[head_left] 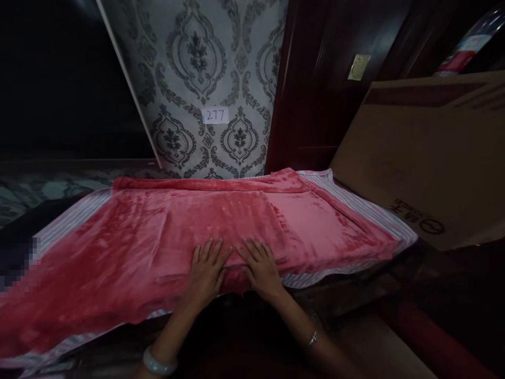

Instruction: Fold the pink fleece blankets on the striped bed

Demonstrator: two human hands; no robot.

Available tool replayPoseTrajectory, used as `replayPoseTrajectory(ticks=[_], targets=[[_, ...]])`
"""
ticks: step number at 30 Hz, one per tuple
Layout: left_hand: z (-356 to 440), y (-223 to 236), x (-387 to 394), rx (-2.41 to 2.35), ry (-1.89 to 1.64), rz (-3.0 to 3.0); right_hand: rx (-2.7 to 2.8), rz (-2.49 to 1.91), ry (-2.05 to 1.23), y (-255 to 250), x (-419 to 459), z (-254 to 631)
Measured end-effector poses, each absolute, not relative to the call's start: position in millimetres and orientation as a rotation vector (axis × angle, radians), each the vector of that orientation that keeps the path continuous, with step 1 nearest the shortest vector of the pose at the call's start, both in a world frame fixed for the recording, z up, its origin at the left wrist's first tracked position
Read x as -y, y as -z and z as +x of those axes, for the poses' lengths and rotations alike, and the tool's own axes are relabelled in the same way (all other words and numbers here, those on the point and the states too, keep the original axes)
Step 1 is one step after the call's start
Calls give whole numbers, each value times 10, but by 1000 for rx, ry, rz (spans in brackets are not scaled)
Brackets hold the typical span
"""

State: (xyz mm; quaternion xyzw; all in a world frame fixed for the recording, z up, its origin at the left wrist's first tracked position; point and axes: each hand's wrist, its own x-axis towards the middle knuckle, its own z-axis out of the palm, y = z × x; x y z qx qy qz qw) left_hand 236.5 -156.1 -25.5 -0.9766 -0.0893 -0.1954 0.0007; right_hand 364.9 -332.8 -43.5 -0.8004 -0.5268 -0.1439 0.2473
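Note:
A red plush cloth [98, 247] is spread out in front of me, with a folded rectangular part in its middle. On the near edge of that part my left hand [205, 271] lies flat, its fingers spread and pointing away from me. Close beside it my right hand [262, 268] rests palm down in the same way, fingers apart. Neither hand grips anything. Under the red cloth a striped cloth [369, 216] shows along the edges.
To the right stands a large cardboard box [426, 147], with a plastic bottle [467, 50] behind it. A dark screen [67, 79] is at the left. Patterned wallpaper [197, 52] with a paper label [215, 115] reading 277 and a dark wooden door [315, 79] form the back.

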Motion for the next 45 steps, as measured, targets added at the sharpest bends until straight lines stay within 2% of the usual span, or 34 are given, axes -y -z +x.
replayPoseTrajectory(ticks=[6, 10, 14, 18, 23, 31, 45], targets=[[2454, 138, 1711, 165, 618, -3141, 1361, -2019, 345, 219, 3475, 3850], [2483, 149, 1916, 119, 596, -3166, 1181, -2229, 426, 61, 3473, 4085], [2625, 30, 1851, 30, 640, -3269, 1171, -2398, 423, 302, 3462, 4138], [3234, -371, 1674, -140, 517, -3388, 1145, -2349, 504, 509, 3457, 4127], [4321, -711, 1556, -132, 25, -3368, 1141, -2286, 549, 509, 3455, 4128], [5053, -376, 1400, 245, -20, -3305, 1077, -2249, 603, 632, 3400, 4132], [5133, -272, 1370, 274, 20, -3320, 1126, -2226, 646, 846, 3648, 3940]])
